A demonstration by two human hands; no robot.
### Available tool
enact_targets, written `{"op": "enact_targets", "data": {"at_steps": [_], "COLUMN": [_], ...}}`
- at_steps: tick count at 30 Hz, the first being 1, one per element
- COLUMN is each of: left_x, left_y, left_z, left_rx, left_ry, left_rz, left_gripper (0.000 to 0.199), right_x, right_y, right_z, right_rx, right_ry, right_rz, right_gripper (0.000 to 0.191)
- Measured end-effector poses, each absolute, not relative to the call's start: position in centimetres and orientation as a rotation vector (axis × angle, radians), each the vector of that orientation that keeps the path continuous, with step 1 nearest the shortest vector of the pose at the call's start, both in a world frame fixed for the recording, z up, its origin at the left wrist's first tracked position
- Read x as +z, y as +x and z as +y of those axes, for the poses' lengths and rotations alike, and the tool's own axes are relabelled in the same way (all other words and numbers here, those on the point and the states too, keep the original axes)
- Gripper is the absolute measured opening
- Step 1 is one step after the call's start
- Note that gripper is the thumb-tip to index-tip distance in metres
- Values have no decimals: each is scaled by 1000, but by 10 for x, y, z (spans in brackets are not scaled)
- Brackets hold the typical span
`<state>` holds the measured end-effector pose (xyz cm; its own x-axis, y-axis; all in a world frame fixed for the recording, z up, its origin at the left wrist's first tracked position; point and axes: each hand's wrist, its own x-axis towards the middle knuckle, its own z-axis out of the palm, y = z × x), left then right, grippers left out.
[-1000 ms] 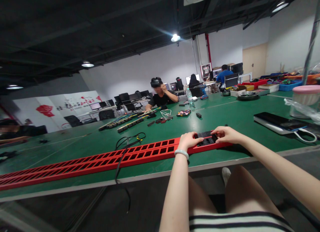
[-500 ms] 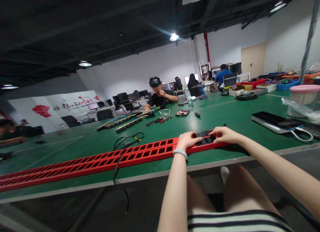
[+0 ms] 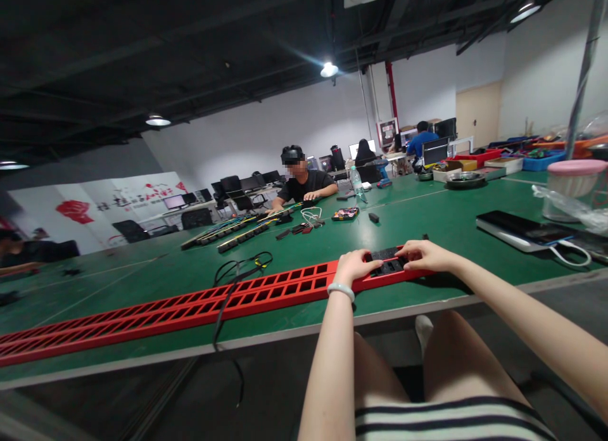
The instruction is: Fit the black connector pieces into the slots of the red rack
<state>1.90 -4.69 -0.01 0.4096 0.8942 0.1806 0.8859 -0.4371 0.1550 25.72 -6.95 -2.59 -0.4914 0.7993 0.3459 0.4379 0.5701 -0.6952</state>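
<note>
The long red frame (image 3: 285,286), a slatted strip with two rows of four-sided openings and a smooth, solid-looking rim, runs lengthwise along the near edge of the green counter (image 3: 451,206). Near its right end, the flat black blocks (image 3: 390,265) sit in the openings, between the two hands; their tops look matt, with small raised or recessed details too fine to make out.

The left hand (image 3: 354,266) rests on the frame just left of the blocks, its thumb spread from the forefinger and reaching right to their edge. A pale, smooth, round bangle (image 3: 341,291) circles the wrist. The right hand (image 3: 425,255) is at the blocks' right end, thumb and fingers bent down onto them; whether it pinches one or only presses cannot be told.

Left of the hands, a thin black cable (image 3: 226,305) crosses over the frame and hangs past the counter's pale edge, with a loose loop behind. Farther back lie slim dark strips with coloured wires (image 3: 242,237), a white cord (image 3: 311,217), a small black block (image 3: 373,218) lying apart and a clear plastic bottle (image 3: 356,182), upright. To the right are a glossy black phone (image 3: 520,227) on a white slab and a clear tub with a pink lid (image 3: 576,168). Across the counter, a person in black (image 3: 306,186) has both hands near the wired strips.
</note>
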Motion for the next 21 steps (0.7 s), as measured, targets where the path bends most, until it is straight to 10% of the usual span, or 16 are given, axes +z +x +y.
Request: {"op": "enact_targets", "data": {"at_steps": [21], "left_x": [1], "left_y": [20], "left_z": [-46], "left_rx": [321], "left_ry": [2614], "left_rz": [1645], "left_gripper": [68], "right_x": [-26], "right_y": [258], "right_z": [-68], "right_rx": [664], "right_ry": [-1008], "right_rz": [-2166], "right_gripper": [44]}}
